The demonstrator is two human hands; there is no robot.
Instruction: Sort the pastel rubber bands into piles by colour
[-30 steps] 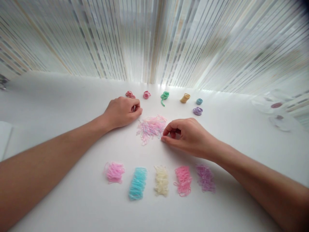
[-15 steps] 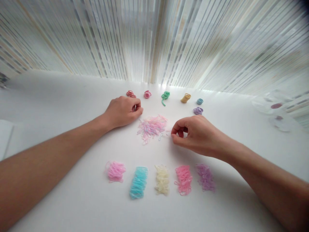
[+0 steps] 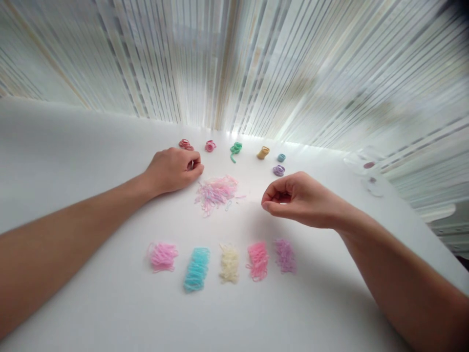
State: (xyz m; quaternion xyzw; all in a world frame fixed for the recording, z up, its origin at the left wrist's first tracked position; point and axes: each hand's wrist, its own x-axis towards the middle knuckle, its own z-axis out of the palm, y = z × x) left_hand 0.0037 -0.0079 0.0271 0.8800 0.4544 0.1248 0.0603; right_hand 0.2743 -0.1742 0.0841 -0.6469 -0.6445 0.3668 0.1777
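Observation:
Between my hands lies a loose heap of small pastel rubber bands (image 3: 219, 190), with a few stray ones at its right edge. My left hand (image 3: 176, 168) rests on the table left of the heap, fingers curled and thumb meeting the fingertips; whatever they hold cannot be made out. To the right of the heap my right hand (image 3: 293, 199) hovers above its shadow, thumb and forefinger pinched. Anything in that pinch is too small to see. Nearer me sit sorted piles of bands: light pink (image 3: 163, 257), turquoise (image 3: 197, 270), cream (image 3: 229, 264), bright pink (image 3: 258, 261) and purple (image 3: 285, 255).
Along the back stand coiled bundles: red (image 3: 185, 144), pink (image 3: 210, 145), green (image 3: 236, 149), mustard (image 3: 263, 152), blue (image 3: 281, 157) and lilac (image 3: 279, 170). Clear round pieces (image 3: 373, 187) lie at the far right. A string curtain (image 3: 205, 63) hangs behind the white table (image 3: 146, 313).
My right hand has drawn away from the heap to the right and lifted slightly. My left hand keeps its place beside the heap. The camera view has swung a little to the right.

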